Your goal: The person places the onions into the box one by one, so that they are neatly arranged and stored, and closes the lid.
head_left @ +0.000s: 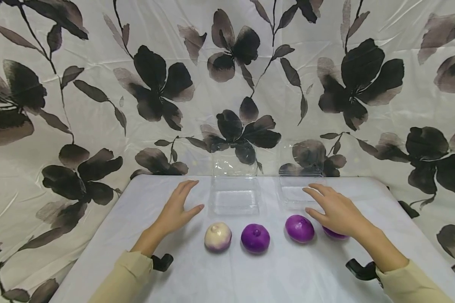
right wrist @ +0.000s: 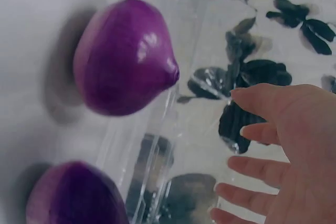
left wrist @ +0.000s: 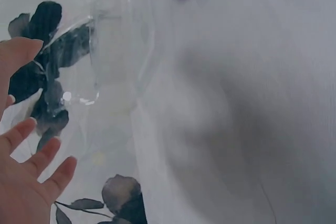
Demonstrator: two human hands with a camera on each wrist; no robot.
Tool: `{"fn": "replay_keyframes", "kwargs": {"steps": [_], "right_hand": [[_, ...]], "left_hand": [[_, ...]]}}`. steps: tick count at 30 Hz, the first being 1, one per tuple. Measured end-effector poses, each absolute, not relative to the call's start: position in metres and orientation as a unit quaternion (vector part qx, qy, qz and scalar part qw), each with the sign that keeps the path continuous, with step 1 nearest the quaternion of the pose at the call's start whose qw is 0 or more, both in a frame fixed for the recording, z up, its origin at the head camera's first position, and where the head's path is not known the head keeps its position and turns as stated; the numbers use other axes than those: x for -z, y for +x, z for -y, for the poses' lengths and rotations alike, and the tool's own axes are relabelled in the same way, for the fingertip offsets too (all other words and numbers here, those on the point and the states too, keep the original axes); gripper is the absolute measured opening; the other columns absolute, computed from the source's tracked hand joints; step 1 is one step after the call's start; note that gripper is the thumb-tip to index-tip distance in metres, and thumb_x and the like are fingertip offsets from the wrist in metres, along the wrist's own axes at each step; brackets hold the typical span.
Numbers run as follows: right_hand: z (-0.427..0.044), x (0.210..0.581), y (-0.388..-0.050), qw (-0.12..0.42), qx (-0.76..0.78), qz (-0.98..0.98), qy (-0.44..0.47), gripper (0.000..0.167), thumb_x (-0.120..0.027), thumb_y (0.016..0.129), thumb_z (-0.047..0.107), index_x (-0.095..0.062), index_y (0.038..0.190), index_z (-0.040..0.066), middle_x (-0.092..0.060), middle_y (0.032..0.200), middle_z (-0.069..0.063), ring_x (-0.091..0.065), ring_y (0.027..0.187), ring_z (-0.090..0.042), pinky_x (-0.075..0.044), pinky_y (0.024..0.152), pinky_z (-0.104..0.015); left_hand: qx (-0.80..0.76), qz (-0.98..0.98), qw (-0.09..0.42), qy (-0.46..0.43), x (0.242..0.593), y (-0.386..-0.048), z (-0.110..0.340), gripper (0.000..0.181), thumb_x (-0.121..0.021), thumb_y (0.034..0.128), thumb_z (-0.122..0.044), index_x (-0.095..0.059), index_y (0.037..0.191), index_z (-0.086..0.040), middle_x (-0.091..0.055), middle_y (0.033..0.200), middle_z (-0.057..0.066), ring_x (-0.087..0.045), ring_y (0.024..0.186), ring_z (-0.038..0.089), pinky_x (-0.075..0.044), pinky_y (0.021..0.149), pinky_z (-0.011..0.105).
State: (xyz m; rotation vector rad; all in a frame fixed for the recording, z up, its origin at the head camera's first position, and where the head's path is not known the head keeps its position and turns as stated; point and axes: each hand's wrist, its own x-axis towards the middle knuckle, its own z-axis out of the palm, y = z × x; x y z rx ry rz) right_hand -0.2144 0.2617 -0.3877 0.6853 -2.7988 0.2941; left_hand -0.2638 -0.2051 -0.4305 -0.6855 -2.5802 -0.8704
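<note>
In the head view my left hand (head_left: 174, 211) hovers with spread fingers left of a clear plastic box (head_left: 235, 203); a white-and-purple onion (head_left: 218, 237) lies to its lower right. My right hand (head_left: 337, 210) is over the table by a second clear box (head_left: 293, 191), fingers apart, holding nothing. Below it a purple onion (head_left: 335, 233) is partly hidden, with another purple onion (head_left: 300, 229) to the left. A further purple onion (head_left: 255, 238) sits near the middle. Both boxes stand with lids raised. The right wrist view shows two onions beside that hand (right wrist: 283, 150).
A white cloth covers the table (head_left: 227, 277). Behind its back edge hangs a floral curtain (head_left: 288, 88). Dark devices sit at both wrists, the left (head_left: 162, 262) and the right (head_left: 362, 269).
</note>
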Motion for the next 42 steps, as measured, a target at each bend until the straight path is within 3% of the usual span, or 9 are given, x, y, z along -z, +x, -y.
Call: {"fn": "replay_keyframes", "kwargs": {"steps": [4, 8, 15, 25, 34, 42], "right_hand": [[-0.252, 0.389, -0.213, 0.113, -0.13, 0.957, 0.233, 0.057, -0.073, 0.095, 0.027, -0.054, 0.145, 0.007, -0.052, 0.146, -0.021, -0.051, 0.131, -0.046, -0.051, 0.093, -0.071], [-0.242, 0.391, -0.214, 0.082, -0.174, 0.955, 0.227, 0.058, -0.072, 0.095, 0.029, -0.053, 0.146, 0.008, -0.051, 0.148, -0.019, -0.049, 0.134, -0.045, -0.049, 0.095, -0.072], [-0.226, 0.399, -0.216, 0.054, -0.228, 0.94, 0.247, 0.059, -0.072, 0.095, 0.028, -0.052, 0.146, 0.007, -0.051, 0.149, -0.018, -0.048, 0.136, -0.042, -0.044, 0.106, -0.068], [-0.2, 0.406, -0.216, 0.034, -0.249, 0.927, 0.278, 0.055, -0.072, 0.096, 0.027, -0.054, 0.144, 0.007, -0.052, 0.147, -0.017, -0.05, 0.135, -0.041, -0.045, 0.109, -0.063], [-0.181, 0.412, -0.216, 0.011, -0.262, 0.916, 0.305, 0.056, -0.071, 0.096, 0.027, -0.053, 0.145, 0.006, -0.052, 0.147, -0.014, -0.053, 0.133, -0.037, -0.046, 0.109, -0.059], [-0.168, 0.418, -0.216, -0.011, -0.285, 0.905, 0.315, 0.058, -0.07, 0.096, 0.032, -0.052, 0.146, 0.008, -0.052, 0.148, -0.012, -0.051, 0.136, -0.035, -0.044, 0.112, -0.058]], "left_hand": [[0.349, 0.893, 0.16, -0.234, 0.43, -0.265, 0.2, 0.074, -0.082, 0.0875, -0.02, -0.045, 0.15, -0.005, -0.048, 0.146, 0.019, -0.051, 0.129, 0.039, -0.048, 0.105, 0.059], [0.39, 0.883, 0.14, -0.218, 0.429, -0.265, 0.196, 0.071, -0.081, 0.0885, -0.017, -0.046, 0.15, -0.007, -0.049, 0.145, 0.021, -0.054, 0.124, 0.039, -0.054, 0.097, 0.058], [0.424, 0.877, 0.111, -0.196, 0.426, -0.267, 0.191, 0.068, -0.079, 0.0902, -0.015, -0.045, 0.149, -0.005, -0.049, 0.146, 0.02, -0.056, 0.124, 0.043, -0.055, 0.096, 0.06], [0.472, 0.87, 0.068, -0.127, 0.433, -0.274, 0.186, 0.07, -0.076, 0.0929, -0.012, -0.039, 0.153, -0.007, -0.049, 0.145, 0.022, -0.06, 0.122, 0.04, -0.058, 0.097, 0.049], [0.526, 0.849, 0.027, -0.049, 0.433, -0.28, 0.178, 0.07, -0.073, 0.0947, -0.011, -0.036, 0.154, -0.007, -0.049, 0.145, 0.023, -0.063, 0.119, 0.037, -0.059, 0.089, 0.041], [0.619, 0.784, -0.026, 0.037, 0.438, -0.29, 0.176, 0.065, -0.067, 0.0982, -0.008, -0.033, 0.153, 0.002, -0.048, 0.14, 0.028, -0.06, 0.12, 0.042, -0.06, 0.094, 0.042]]}}
